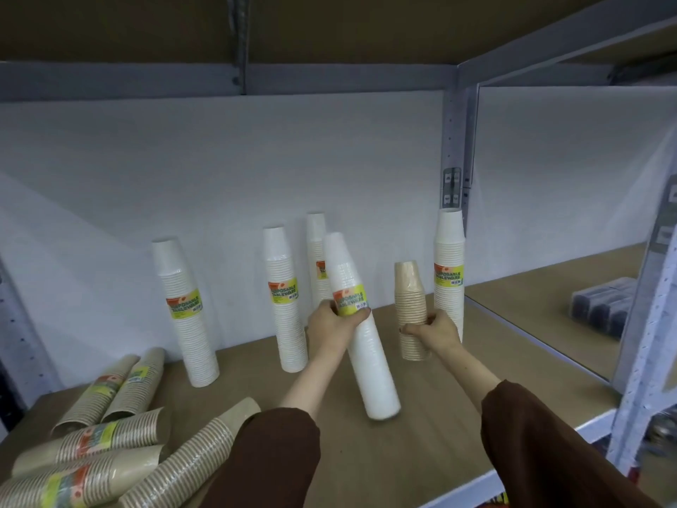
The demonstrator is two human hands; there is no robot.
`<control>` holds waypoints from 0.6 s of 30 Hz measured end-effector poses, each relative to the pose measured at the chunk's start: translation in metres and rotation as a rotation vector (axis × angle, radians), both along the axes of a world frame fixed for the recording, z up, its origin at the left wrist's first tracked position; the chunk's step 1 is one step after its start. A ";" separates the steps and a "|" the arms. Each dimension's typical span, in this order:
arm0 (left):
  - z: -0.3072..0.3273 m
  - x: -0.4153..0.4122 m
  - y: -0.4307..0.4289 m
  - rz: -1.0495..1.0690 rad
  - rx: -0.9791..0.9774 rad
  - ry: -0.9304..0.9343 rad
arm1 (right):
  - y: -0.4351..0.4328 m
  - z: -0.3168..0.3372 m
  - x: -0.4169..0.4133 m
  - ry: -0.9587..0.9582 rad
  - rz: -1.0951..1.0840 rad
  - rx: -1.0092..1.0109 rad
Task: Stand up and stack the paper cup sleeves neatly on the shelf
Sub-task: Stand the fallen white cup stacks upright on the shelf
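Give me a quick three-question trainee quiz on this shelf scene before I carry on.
1. True or false: the white sleeve in the left hand stands fully upright.
2. Multiple choice: what does the right hand grip? A) a white sleeve B) the short brown sleeve C) the shelf post
3. Where do the brown sleeves still lying down sit on the shelf board?

Key
1. False; it is tilted, its top leaning toward the back wall.
2. B
3. In a pile at the front left corner.
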State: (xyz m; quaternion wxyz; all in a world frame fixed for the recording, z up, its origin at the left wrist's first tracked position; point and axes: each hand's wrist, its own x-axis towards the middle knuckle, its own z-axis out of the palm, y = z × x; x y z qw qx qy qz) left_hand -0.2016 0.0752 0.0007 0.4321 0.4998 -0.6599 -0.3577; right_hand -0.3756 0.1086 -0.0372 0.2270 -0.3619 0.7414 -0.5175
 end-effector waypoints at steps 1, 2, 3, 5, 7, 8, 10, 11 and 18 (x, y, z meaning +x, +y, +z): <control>0.003 -0.001 0.000 0.024 -0.068 0.023 | 0.000 -0.001 0.000 0.002 -0.029 -0.024; 0.005 -0.001 0.000 0.041 -0.120 0.042 | 0.000 -0.002 0.000 0.005 -0.048 -0.041; 0.006 -0.001 0.001 0.052 -0.160 0.049 | 0.000 -0.005 0.000 0.008 -0.057 -0.051; 0.003 -0.001 0.001 0.057 -0.208 0.042 | -0.001 -0.011 0.000 0.005 -0.060 -0.058; -0.002 0.000 0.000 0.058 -0.221 0.020 | -0.002 -0.018 0.001 0.000 -0.066 -0.055; -0.004 0.001 0.000 0.059 -0.220 0.014 | -0.002 -0.022 0.001 -0.003 -0.070 -0.057; -0.008 0.002 -0.001 0.056 -0.222 0.015 | -0.002 -0.027 0.001 -0.008 -0.073 -0.063; -0.009 0.002 -0.001 0.051 -0.226 0.010 | -0.001 -0.030 0.001 -0.007 -0.071 -0.065; -0.012 -0.001 -0.001 -0.012 -0.249 -0.048 | 0.000 -0.041 0.003 -0.017 -0.069 -0.103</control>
